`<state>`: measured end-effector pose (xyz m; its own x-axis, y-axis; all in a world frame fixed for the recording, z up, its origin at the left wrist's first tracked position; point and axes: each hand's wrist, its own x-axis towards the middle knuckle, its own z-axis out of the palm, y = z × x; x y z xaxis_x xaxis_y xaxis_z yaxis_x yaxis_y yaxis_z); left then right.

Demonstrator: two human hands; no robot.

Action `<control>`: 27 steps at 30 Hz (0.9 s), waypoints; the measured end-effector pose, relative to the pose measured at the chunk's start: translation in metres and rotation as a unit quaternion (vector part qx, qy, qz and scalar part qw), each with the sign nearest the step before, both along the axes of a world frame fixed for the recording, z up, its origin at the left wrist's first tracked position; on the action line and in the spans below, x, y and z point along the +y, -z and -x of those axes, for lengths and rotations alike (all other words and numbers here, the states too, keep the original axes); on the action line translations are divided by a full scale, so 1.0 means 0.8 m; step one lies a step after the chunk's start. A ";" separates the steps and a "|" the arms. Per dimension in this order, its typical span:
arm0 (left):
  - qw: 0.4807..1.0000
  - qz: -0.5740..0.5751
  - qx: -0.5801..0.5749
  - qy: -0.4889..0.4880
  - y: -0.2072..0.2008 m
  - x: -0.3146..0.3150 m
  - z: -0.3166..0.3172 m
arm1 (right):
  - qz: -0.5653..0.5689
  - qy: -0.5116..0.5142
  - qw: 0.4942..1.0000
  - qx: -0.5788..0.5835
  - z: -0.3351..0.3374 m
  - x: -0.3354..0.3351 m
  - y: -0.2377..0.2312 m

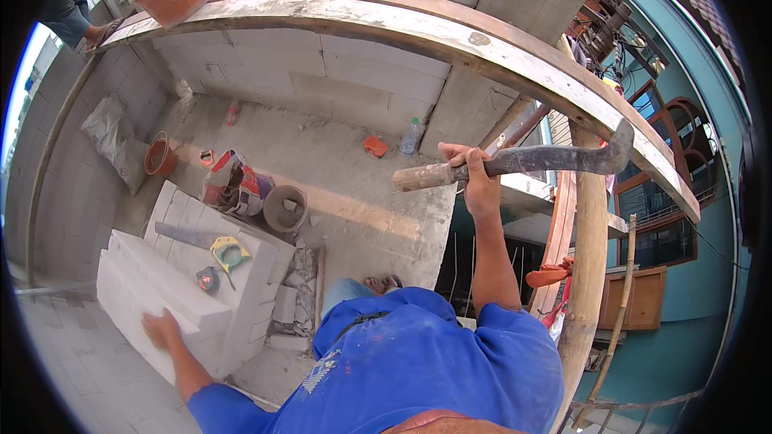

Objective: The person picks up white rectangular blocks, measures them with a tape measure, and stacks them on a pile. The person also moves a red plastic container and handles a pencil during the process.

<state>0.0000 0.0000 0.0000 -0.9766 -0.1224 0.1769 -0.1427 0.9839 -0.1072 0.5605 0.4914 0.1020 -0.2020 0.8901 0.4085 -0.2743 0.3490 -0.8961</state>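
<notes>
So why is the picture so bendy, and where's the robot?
There's no robot here, just a person wearing blue. The camera sits on their head, looking down through a wide fisheye lens, so straight edges look curved. Their right hand holds a hook-tipped tool with a wooden handle and dark blade. Their left hand rests against a big white block. Beside that, on more pale blocks, lie a handsaw and a small orange-and-black thing I can't quite make out. On the floor stands a plastic bottle.
</notes>
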 end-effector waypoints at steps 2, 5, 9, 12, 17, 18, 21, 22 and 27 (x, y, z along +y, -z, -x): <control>1.000 0.003 0.003 -0.001 -0.009 0.003 0.008 | 0.089 -0.019 0.996 0.014 0.015 -0.020 0.029; 1.000 0.004 -0.011 0.000 -0.008 0.010 -0.022 | 0.164 -0.036 0.986 0.017 -0.015 -0.033 0.051; 1.000 0.006 -0.010 -0.002 -0.015 0.014 -0.028 | 0.247 -0.008 0.964 0.101 -0.015 -0.030 0.024; 1.000 0.006 0.009 0.009 -0.008 0.002 -0.014 | 0.319 -0.020 0.926 0.203 -0.004 -0.017 -0.007; 1.000 0.015 0.006 0.008 0.003 0.002 -0.005 | 0.389 -0.129 0.901 0.143 0.022 -0.013 -0.019; 1.000 0.013 0.006 0.008 0.002 -0.002 -0.001 | 0.385 -0.153 0.906 0.086 0.032 -0.016 -0.010; 1.000 0.011 -0.002 0.008 0.004 -0.012 0.003 | 0.365 -0.191 0.906 -0.093 0.050 -0.028 0.048; 1.000 0.013 -0.005 0.008 0.000 -0.006 -0.005 | 0.354 -0.183 0.904 -0.154 0.053 -0.034 0.071; 1.000 0.008 0.003 0.005 -0.010 0.008 -0.018 | 0.360 -0.189 0.825 -0.392 0.020 -0.063 0.245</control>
